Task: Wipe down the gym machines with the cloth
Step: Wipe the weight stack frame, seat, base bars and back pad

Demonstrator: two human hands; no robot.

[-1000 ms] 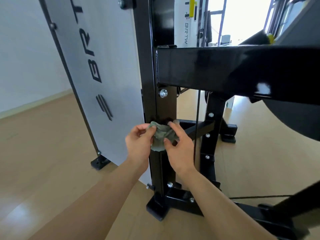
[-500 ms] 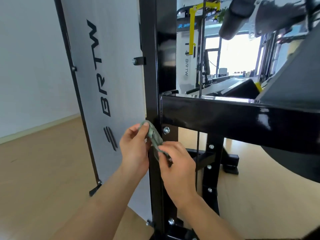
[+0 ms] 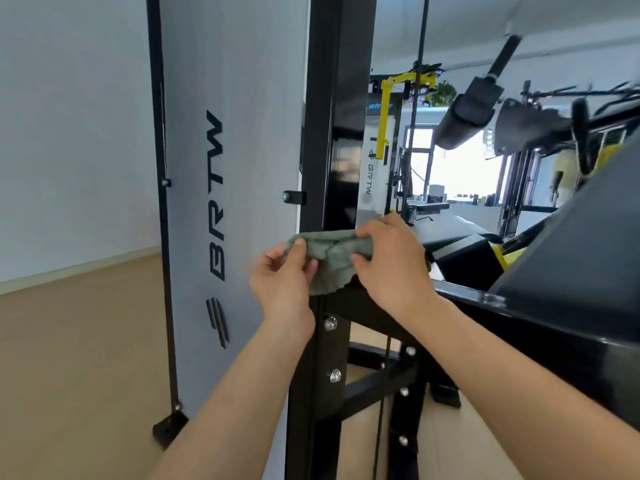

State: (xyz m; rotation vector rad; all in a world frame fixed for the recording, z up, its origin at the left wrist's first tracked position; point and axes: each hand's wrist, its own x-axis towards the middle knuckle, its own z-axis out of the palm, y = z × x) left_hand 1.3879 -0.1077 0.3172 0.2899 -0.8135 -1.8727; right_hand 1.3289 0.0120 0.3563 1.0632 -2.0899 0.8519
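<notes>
1. Since half a second ago both hands have moved up the black upright post [image 3: 332, 116]. They were level with the bolt at the end of the cross beam and are now at the beam's top edge. The cloth, then a narrow bunch, is now pulled wider between them.
2. The left hand [image 3: 284, 282] pinches the left end of the green cloth [image 3: 329, 254] between thumb and curled fingers.
3. The right hand [image 3: 391, 268] grips the cloth's right end, with its fingers folded over the top and its thumb underneath.
4. The cloth stretches across the front of the post, and its lower edge hangs onto the corner where the cross beam [image 3: 502, 327] joins the post.
5. Silver bolts [image 3: 330, 323] sit in the post just below the hands.
6. A grey panel [image 3: 235, 98] lettered BRTW stands just left of the post, rising from the wooden floor [image 3: 69, 341].
7. A thin black cable [image 3: 420, 36] runs vertically to the right of the post.
8. Farther back are a yellow frame [image 3: 384, 112], a black padded roller [image 3: 467, 112] and bright windows.
</notes>
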